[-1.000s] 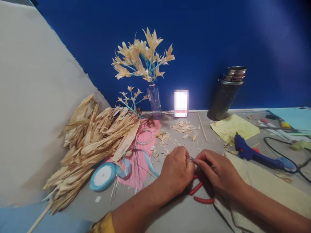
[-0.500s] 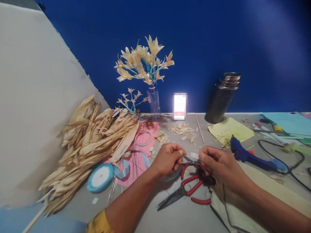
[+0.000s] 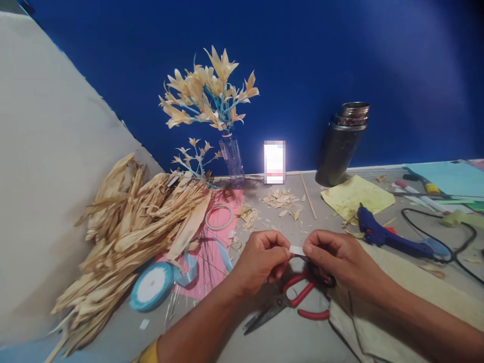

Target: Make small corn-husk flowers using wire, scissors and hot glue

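Strip (image 3: 297,250) now spans the gap between the two hands; half a second earlier it shows only at the right hand, with the blades of the dark scissors (image 3: 327,280) pointing at the left fingers. Clock directions below are taken from the strip.

Left hand (image 3: 260,259), at 9 o'clock: thumb and forefinger are pinched on the strip's left end, the other fingers curled. Right hand (image 3: 335,252), at 3 o'clock: thumb and forefinger are pinched on the strip's right end. The strip's white middle is exposed between the two sets of fingertips, roughly level. Dark scissors show under the right palm, toward 4 o'clock; whether the lower fingers hold them cannot be told.

Red scissors (image 3: 270,311) lie on the table (image 3: 280,348), blades toward 7 o'clock. A red grip (image 3: 313,315) lies between 5 and 6; whether it belongs to them cannot be told.

Surroundings: shavings (image 3: 280,198) between 11 and 12, flask (image 3: 342,148) at 1, yellow paper (image 3: 359,196) at 2, glue gun (image 3: 395,242) at 3. Spool (image 3: 151,287) lies near 9, husks (image 3: 132,227) beyond it. Vase (image 3: 232,161), holding flowers (image 3: 212,96), stands between 10 and 11.
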### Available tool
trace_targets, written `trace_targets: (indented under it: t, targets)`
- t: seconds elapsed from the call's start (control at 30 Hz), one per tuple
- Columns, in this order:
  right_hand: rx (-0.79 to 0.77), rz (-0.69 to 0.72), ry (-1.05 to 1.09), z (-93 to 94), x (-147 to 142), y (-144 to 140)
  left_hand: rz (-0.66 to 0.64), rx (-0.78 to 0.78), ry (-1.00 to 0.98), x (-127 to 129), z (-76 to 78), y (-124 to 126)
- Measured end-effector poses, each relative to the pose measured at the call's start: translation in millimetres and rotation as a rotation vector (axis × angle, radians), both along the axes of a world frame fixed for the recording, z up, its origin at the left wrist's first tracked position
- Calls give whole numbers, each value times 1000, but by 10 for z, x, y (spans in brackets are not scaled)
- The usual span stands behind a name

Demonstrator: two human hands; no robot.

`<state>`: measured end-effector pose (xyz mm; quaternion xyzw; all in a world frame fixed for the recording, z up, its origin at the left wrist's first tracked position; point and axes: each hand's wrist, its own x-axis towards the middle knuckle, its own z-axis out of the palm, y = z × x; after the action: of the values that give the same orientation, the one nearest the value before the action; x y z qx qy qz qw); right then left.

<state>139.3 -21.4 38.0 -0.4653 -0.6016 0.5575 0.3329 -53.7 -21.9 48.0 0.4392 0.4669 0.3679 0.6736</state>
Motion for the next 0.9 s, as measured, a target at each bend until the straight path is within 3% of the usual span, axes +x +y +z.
trace_targets:
  t: [0.27,0.6,0.77,0.9]
  targets:
    - [1,44,-32,67,6,27,20,-37,-60,-27,31,17]
    - [-12,97,-34,125,27,32,-28,23,86,-16,8,6]
    - [-154,99,113,-41,47,64,9,-48,-10,11,16,7]
    - [-290,22,325,-111,9,92,73,-31,6,49,16,-5]
